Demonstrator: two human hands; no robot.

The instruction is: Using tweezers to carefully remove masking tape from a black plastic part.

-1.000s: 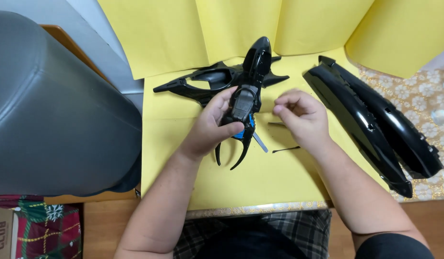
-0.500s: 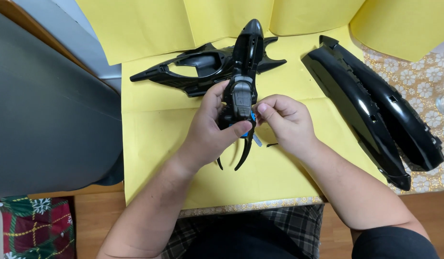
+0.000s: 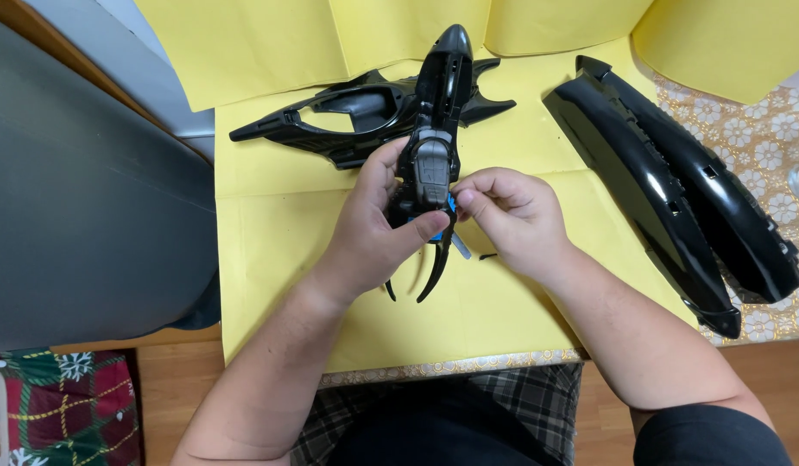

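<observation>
Two hands fit a black toy car over yellow paper.
Left hand (image 3: 373, 237) grips the car (image 3: 434, 164); right hand (image 3: 511, 220) pinches a blue tab (image 3: 451, 207), probably pressing it in next.

The glossy black plastic claw-tailed model part (image 3: 434, 164) and the two long glossy black plastic shells (image 3: 667, 181) look smooth; the yellow paper sheets (image 3: 278, 224) are matt, the floral tablecloth (image 3: 762, 129) shiny
</observation>
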